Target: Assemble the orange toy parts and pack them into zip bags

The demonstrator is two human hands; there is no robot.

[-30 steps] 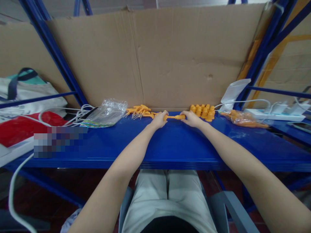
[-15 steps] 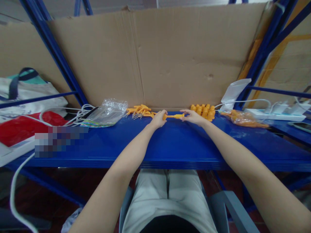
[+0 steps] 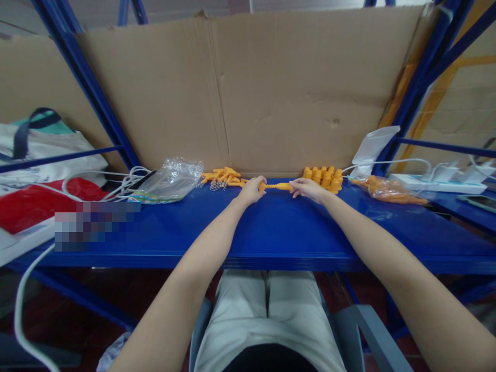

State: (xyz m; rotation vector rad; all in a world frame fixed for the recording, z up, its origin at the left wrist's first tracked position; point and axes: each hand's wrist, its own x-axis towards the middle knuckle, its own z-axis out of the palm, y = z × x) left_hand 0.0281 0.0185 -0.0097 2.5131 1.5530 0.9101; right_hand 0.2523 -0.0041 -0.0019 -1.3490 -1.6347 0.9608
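A long orange plastic piece with a ribbed, screw-like middle (image 3: 276, 186) lies across the gap between my hands, above the tabletop. My left hand (image 3: 252, 190) is closed round its thicker left end. At the other end, my right hand (image 3: 309, 190) pinches the smooth, wider part between thumb and fingers. Just left of my left hand is a pile of orange plastic pieces (image 3: 225, 174) with small metal chains or hooks. Beside my right hand stand several orange knobbed pieces (image 3: 325, 178), grouped in rows. My fingers hide both tips of the held piece.
A clear plastic bag (image 3: 174, 178) lies left on the blue table (image 3: 279, 232), near white cables and a red bag (image 3: 46, 204). To the right are a bag of orange pieces (image 3: 387, 190), a white power strip (image 3: 437, 183) and a phone (image 3: 478, 201). Cardboard (image 3: 279, 93) forms the back.
My right hand has shifted slightly left, and its fingers have closed in on the right end of the orange piece. My left hand stays nearly where it was.
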